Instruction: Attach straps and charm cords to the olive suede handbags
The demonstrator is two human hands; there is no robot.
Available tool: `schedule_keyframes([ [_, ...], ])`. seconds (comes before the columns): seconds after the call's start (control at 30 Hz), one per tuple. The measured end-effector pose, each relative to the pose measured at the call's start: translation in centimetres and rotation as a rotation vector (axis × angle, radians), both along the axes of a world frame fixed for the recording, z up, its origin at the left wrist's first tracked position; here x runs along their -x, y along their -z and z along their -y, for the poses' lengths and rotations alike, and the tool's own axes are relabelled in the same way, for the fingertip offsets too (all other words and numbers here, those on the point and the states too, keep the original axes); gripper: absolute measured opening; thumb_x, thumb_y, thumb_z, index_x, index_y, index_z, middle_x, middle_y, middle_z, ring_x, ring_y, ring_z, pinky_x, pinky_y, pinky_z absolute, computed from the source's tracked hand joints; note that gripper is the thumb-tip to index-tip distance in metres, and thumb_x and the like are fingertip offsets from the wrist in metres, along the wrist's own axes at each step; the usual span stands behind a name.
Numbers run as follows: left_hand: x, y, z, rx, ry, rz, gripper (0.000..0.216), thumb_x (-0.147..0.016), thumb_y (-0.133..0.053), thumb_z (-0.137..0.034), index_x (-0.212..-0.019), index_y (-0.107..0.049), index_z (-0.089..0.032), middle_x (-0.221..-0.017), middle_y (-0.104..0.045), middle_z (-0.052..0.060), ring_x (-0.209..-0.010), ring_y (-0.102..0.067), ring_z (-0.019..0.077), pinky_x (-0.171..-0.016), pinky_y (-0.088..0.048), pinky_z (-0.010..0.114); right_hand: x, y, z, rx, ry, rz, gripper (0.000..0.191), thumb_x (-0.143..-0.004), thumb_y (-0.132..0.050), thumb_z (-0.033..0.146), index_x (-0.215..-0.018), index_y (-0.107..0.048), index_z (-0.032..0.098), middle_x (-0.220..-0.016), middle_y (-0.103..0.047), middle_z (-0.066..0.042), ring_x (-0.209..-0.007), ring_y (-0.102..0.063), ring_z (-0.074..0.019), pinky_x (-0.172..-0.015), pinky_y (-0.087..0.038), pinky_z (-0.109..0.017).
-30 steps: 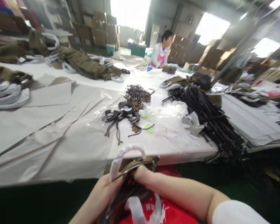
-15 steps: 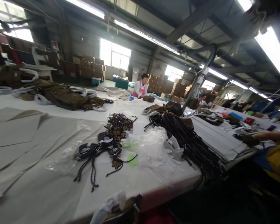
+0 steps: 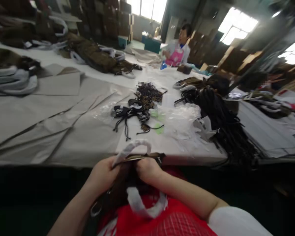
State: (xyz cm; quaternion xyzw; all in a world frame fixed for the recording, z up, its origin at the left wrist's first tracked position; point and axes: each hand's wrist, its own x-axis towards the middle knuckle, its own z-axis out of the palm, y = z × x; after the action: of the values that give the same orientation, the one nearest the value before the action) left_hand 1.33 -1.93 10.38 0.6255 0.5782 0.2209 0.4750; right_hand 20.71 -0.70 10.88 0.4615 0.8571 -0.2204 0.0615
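I hold a dark brown bag (image 3: 123,190) in my lap, below the front edge of the table (image 3: 93,144). My left hand (image 3: 103,173) is closed on the bag's top edge, beside its white-wrapped handle (image 3: 134,146). My right hand (image 3: 146,168) is closed on the same top edge, just right of the left hand. A second white-wrapped handle (image 3: 140,205) hangs down over my red apron (image 3: 167,223). The image is blurred by motion.
On the table lie grey paper sheets (image 3: 39,111), black cords and tassels (image 3: 135,111), clear plastic bags (image 3: 182,121) and a pile of black straps (image 3: 223,121). Olive bags (image 3: 95,59) lie further back. A person in a pink apron (image 3: 177,54) works at the far end.
The camera tipped up toward the ceiling and back down. My hands and the bag are in view again, higher and closer to the table's edge than one second ago.
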Motion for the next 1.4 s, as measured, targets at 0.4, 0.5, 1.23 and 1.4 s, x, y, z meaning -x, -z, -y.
schedule_keyframes([
  [0.4,-0.5,-0.9,1.0,0.06,-0.057,0.087,0.028,-0.078,-0.061,-0.038,-0.091,-0.074,-0.017,-0.079,-0.075,0.001,-0.074,-0.068,0.0223,-0.064,-0.049,0.025,-0.6,3.2,-0.4,-0.033,0.162,0.136,0.031,-0.09,-0.045,0.015,-0.085,-0.075,0.011,-0.085,-0.075,-0.018,-0.078,-0.071,-0.0257,-0.068,-0.051,-0.03],
  [0.5,-0.1,-0.8,0.9,-0.041,-0.084,-0.06,0.028,-0.074,-0.055,-0.024,-0.091,-0.076,-0.02,-0.081,-0.076,-0.001,-0.076,-0.068,0.022,-0.066,-0.047,0.024,-0.6,3.0,-0.2,-0.053,0.174,0.143,0.032,-0.092,-0.044,0.017,-0.081,-0.073,0.01,-0.081,-0.074,-0.018,-0.073,-0.071,-0.0265,-0.064,-0.05,-0.031],
  [1.23,0.1,0.8,-0.4,0.001,-0.177,0.089,0.027,-0.075,-0.055,-0.031,-0.086,-0.073,-0.013,-0.066,-0.066,-0.001,-0.061,-0.058,0.0159,-0.057,-0.043,0.023,0.3,3.8,1.0,-0.175,-0.113,-0.135,0.033,-0.094,-0.047,0.014,-0.124,-0.06,0.014,-0.111,-0.067,-0.013,-0.103,-0.062,-0.0228,-0.096,-0.048,-0.033],
  [1.4,0.2,0.8,-0.7,-0.015,-0.183,0.068,0.026,-0.074,-0.056,-0.029,-0.086,-0.073,-0.014,-0.068,-0.067,-0.001,-0.064,-0.061,0.0169,-0.06,-0.045,0.023,0.4,4.1,0.4,-0.158,-0.133,-0.119,0.032,-0.092,-0.049,0.014,-0.121,-0.062,0.013,-0.116,-0.065,-0.014,-0.101,-0.063,-0.0236,-0.094,-0.049,-0.034],
])
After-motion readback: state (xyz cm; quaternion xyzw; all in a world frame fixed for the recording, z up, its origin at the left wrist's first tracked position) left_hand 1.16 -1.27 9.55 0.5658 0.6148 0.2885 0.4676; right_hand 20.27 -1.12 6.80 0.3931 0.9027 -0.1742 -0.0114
